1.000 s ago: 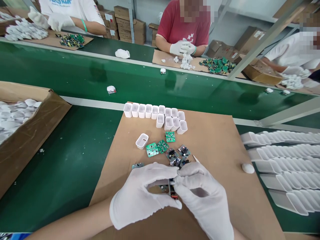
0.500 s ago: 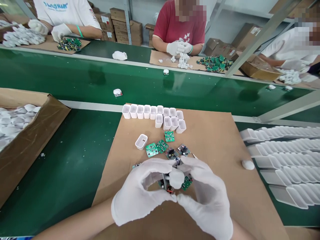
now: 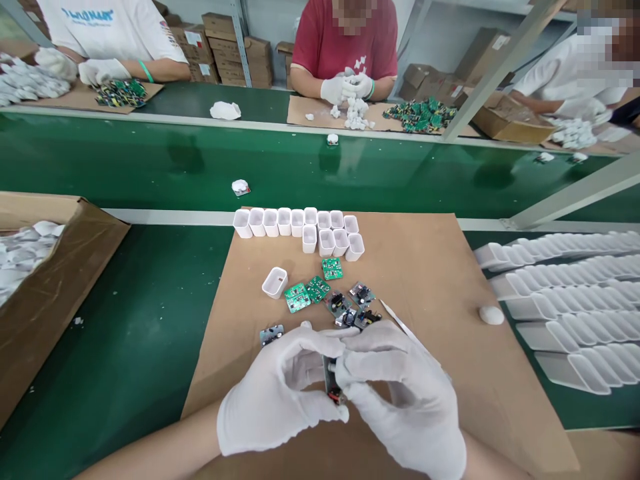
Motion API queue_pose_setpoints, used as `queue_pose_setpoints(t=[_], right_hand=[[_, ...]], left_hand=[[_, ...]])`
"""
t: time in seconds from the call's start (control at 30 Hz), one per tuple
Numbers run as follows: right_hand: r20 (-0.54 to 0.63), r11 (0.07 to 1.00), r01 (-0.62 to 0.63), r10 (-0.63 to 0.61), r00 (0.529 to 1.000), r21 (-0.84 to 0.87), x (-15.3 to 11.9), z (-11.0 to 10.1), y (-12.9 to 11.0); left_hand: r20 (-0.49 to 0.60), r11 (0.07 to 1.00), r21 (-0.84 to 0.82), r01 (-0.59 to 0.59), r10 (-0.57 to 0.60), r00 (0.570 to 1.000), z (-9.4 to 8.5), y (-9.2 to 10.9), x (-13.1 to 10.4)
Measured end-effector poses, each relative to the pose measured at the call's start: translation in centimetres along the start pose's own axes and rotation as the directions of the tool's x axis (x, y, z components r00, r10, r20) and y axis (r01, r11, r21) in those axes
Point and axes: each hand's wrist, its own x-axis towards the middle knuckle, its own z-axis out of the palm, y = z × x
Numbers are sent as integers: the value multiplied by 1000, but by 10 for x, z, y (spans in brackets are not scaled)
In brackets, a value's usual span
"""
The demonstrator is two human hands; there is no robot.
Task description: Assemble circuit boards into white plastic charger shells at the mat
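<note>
My left hand (image 3: 285, 387), in a white glove, grips a small circuit board (image 3: 332, 381) on edge between thumb and fingers. The fingers of my gloved right hand (image 3: 400, 393) press round a white piece against the board's right face, mostly covering it. Just beyond my hands lie several dark component boards (image 3: 361, 294) and green circuit boards (image 3: 298, 297). Another small board (image 3: 271, 335) sits by my left fingertips. A single white cup (image 3: 275, 283) stands left of the green boards. Farther back are rows of white cups (image 3: 271, 222) on the brown cardboard (image 3: 425, 267).
A thin white tool (image 3: 405, 328) lies beyond my right hand, and a round white piece (image 3: 491, 315) farther right. Stacked white cases (image 3: 580, 300) line the right side; a carton (image 3: 85, 253) stands left. Across the green conveyor (image 3: 285, 160), three people work with gloved hands.
The right fingers have closed over the white piece and brought it against the board. The view has shifted slightly, and the small items on the conveyor have moved a little right relative to the table.
</note>
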Motion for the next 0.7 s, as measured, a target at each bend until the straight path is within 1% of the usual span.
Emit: queue_pose_setpoints(t=[0.1, 0.2, 0.23, 0.27, 0.33, 0.4, 0.5, 0.57, 0.63, 0.7], right_hand=[[9, 1000, -22, 21, 1000, 7, -1, -3, 2], [-1, 995, 34, -34, 999, 91, -3, -8, 7], [-6, 995, 53, -53, 999, 79, -3, -9, 9], [-3, 997, 67, -67, 998, 32, -3, -10, 10], [41, 987, 85, -81, 996, -133, 0, -11, 12], [93, 957, 144, -125, 988, -253, 5, -10, 11], [110, 926, 218, -193, 975, -307, 12, -8, 8], [132, 916, 233, -200, 971, -328, 15, -8, 6], [196, 899, 266, -208, 958, -349, 15, -9, 5], [243, 868, 314, -232, 942, -385, 15, -11, 6]], left_hand=[[-53, 1000, 13, 6, -6, 999, 1, 0, 1], [-95, 999, 25, 40, -37, 995, 2, 3, 2], [-102, 999, 25, 47, -45, 994, 2, 4, 2], [-105, 998, 23, 54, -51, 993, 1, 5, 2], [-100, 997, 25, 79, -76, 992, 0, 6, 1], [-84, 992, 34, 124, -121, 989, -3, 7, -1], [-80, 980, 53, 191, -187, 979, -5, 9, 0], [-134, 969, 105, 223, -209, 969, -3, 13, 3], [-205, 947, 186, 261, -223, 953, 1, 18, 7], [-242, 911, 266, 314, -252, 937, 3, 21, 10]])
